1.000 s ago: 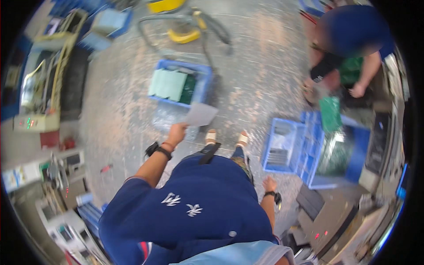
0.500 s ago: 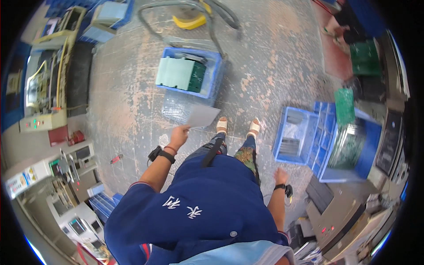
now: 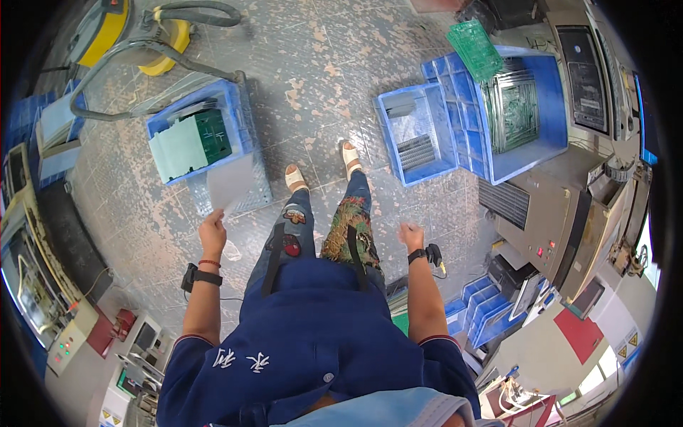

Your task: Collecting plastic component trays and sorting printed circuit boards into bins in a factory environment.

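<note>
My left hand (image 3: pixel 213 231) is closed on the edge of a thin pale sheet (image 3: pixel 231 183), which hangs out in front of it. Beyond the sheet stands a blue crate (image 3: pixel 247 124) with a pale flat sheet (image 3: pixel 175 151) and green circuit boards (image 3: pixel 213 135) in it. The sheet in my hand overlaps the near side of this crate in the view. Nothing shows in my right hand (image 3: pixel 410 235), which hangs by my right side with loosely bent fingers, slightly blurred. It touches nothing.
Right of my feet are a small blue bin (image 3: pixel 420 135) holding grey ribbed pieces and a larger blue crate (image 3: pixel 551 107) of upright boards, with green boards (image 3: pixel 475 51) on its rim. A yellow machine with a hose (image 3: pixel 171 50) stands far left. Beige machines (image 3: pixel 537 220) line the right.
My view has turned to the right and moved forward, so the crates and machines sit elsewhere in the picture. My left hand still grips the pale sheet.
</note>
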`<state>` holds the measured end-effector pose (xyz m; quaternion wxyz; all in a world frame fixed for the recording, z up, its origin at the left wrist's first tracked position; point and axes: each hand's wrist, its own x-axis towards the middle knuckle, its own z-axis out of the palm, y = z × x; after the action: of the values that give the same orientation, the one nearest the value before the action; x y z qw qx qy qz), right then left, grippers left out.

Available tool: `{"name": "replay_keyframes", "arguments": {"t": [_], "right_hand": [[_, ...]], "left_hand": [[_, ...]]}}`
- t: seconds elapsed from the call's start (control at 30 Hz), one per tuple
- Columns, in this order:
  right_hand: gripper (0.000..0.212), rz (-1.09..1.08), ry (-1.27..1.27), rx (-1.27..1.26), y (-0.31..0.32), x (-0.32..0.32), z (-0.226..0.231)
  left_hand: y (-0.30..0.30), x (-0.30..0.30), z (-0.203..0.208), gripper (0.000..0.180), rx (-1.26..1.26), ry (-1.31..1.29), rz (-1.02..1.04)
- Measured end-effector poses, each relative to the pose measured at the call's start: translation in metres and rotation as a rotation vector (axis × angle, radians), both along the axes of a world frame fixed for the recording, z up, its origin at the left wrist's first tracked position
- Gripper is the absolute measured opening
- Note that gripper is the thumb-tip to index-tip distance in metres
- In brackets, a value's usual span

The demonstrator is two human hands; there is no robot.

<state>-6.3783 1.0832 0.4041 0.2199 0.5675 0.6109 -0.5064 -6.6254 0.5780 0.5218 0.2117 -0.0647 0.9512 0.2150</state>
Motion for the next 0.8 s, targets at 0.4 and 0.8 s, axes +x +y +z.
{"name": "replay_keyframes", "arguments": {"t": [0.4,0.8], "right_hand": [[0.019,0.497,0.089,0.182,0.158,-0.023,-0.142],[0.059,1.118,-0.21,0.376,0.322,-0.102,-0.436]], "left_hand": [[0.085,0.067,0.025,0.029,-0.18,0.102,-0.071],[0.176,0.306,0.067,0.025,-0.705,-0.987,0.236]]}}
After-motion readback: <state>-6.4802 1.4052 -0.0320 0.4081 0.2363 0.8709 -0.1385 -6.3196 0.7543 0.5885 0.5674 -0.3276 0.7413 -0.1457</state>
